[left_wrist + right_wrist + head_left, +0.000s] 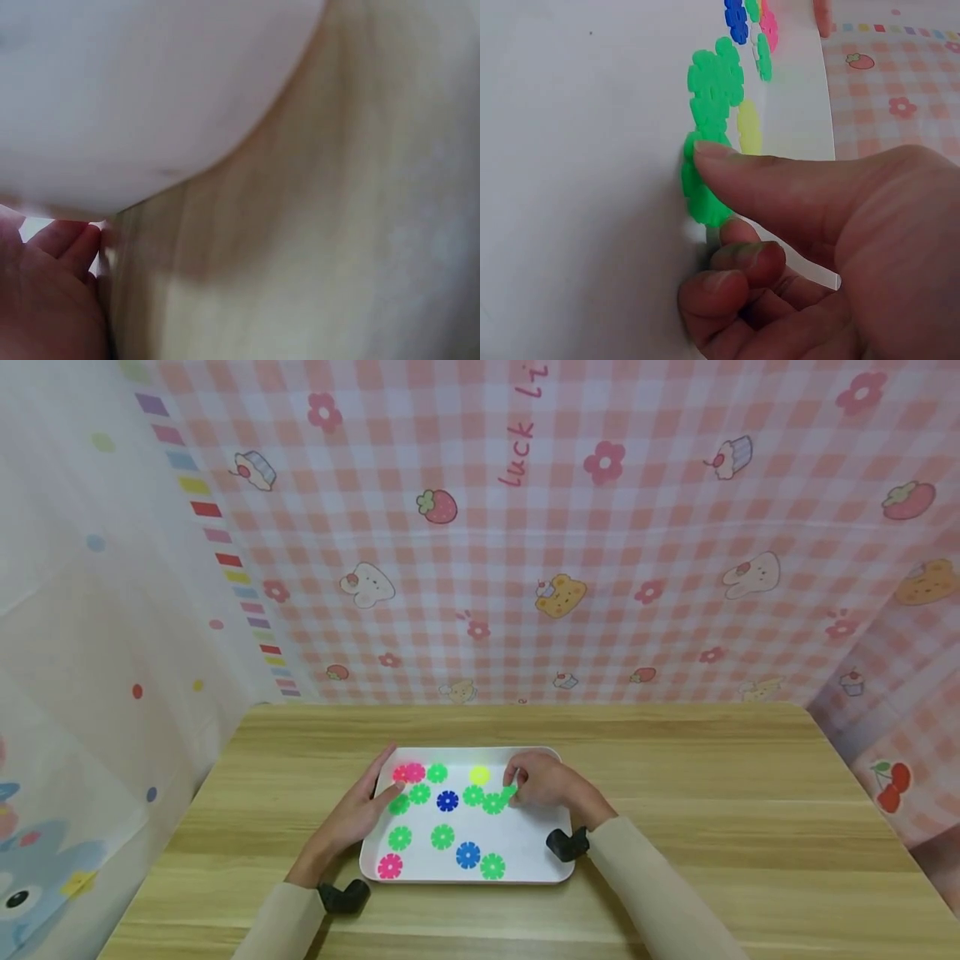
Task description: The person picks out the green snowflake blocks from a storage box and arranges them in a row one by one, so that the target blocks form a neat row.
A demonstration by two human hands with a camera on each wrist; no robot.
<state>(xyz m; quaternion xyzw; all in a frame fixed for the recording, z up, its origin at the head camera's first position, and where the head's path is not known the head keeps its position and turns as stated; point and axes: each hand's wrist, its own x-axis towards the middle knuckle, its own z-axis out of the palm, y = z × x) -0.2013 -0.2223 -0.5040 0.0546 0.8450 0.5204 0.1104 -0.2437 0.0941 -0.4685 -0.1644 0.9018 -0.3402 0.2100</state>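
Note:
A white tray (525, 843) lies on the table, holding several flat notched snowflake discs. With thumb inside and fingers along the outer side, my left hand (356, 814) grips the tray's left edge. At the right part of the tray, my right hand (547, 779) pinches a green snowflake disc (706, 206) between thumb and fingers. That disc stands tilted against a neighbouring green disc (492, 803), which meets another green disc (473, 795). Whether their notches are joined, I cannot tell. A yellow disc (479, 775) lies just behind them.
Elsewhere in the tray lie a dark blue disc (447, 802), a lighter blue disc (468, 855), a pink disc (390, 866) and several green ones. Two pinkish discs (415, 772) overlap near my left thumb. Behind the wooden table (712, 827) hangs a checked cloth (480, 568).

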